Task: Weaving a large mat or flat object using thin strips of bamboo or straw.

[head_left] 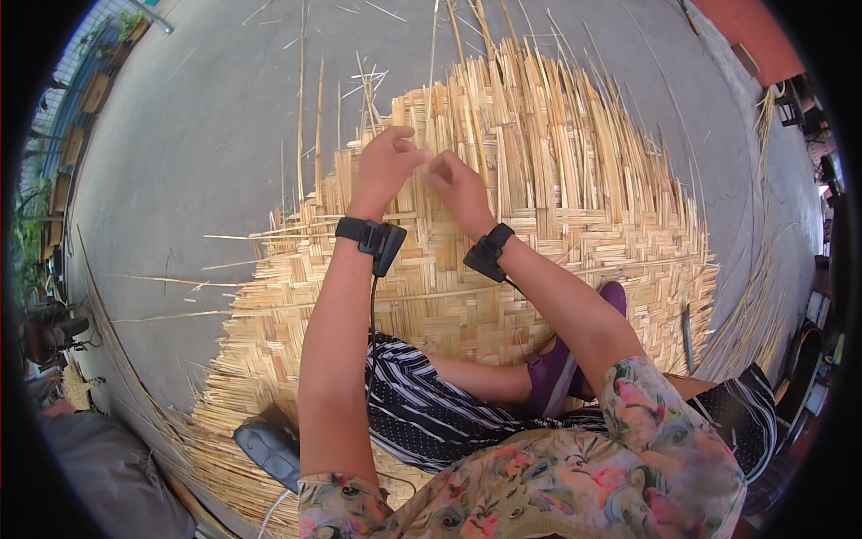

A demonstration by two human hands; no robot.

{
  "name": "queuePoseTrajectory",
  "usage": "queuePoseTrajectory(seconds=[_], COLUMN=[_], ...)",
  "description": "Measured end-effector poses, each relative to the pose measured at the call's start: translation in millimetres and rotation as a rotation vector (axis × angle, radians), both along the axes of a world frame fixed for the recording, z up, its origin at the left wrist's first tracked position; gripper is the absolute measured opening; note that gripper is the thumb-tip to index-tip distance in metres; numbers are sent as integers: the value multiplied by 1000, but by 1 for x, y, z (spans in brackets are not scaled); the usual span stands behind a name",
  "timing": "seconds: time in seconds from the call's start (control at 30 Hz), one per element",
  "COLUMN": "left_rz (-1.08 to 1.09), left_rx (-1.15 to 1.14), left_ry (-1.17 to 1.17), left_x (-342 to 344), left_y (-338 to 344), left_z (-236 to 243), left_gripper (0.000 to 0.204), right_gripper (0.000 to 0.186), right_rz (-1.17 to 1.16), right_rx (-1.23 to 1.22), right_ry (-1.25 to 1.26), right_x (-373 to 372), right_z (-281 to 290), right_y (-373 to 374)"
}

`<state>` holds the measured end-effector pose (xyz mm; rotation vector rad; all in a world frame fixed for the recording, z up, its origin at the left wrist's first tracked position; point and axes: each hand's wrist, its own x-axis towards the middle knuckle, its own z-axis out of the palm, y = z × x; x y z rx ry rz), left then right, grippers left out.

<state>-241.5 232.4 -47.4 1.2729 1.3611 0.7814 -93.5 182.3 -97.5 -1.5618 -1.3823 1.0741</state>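
A large woven mat (pixel 539 260) of flat, straw-coloured strips, which look like split bamboo or cane, lies on the grey floor beneath me. Both my hands are over its far half, close together. My left hand (pixel 388 169) has its fingers curled in toward the thumb. Just right of it, my right hand (pixel 461 192) is pinched, fingertips almost meeting the left ones. The fingertips are a little blurred, and what they grip is hidden. Long unwoven strip ends (pixel 512 99) stick out beyond the hands at the mat's far edge.
Loose strips (pixel 736 314) lie on the floor to the right, and others (pixel 108 314) to the left. A dark flat tool (pixel 688 337) rests on the mat's right side. My purple shoe (pixel 552 377) is on the mat. A black pouch (pixel 269 454) with a cable sits at lower left.
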Motion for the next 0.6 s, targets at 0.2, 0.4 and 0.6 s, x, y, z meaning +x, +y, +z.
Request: queuePoseTrajectory(seconds=[0.2, 0.4, 0.6], left_rz=[-4, 40, -7], left_rx=[123, 67, 107], left_ry=[237, 6, 163], left_x=[4, 0, -2], left_y=[15, 15, 22], left_z=[-16, -16, -14], left_gripper=[25, 25, 22], right_gripper=[13, 12, 12], right_rz=[56, 70, 59], right_rx=[139, -153, -169], right_ry=[-74, 603, 529], right_x=[-3, 1, 7], right_z=[5, -5, 4], right_y=[2, 18, 22])
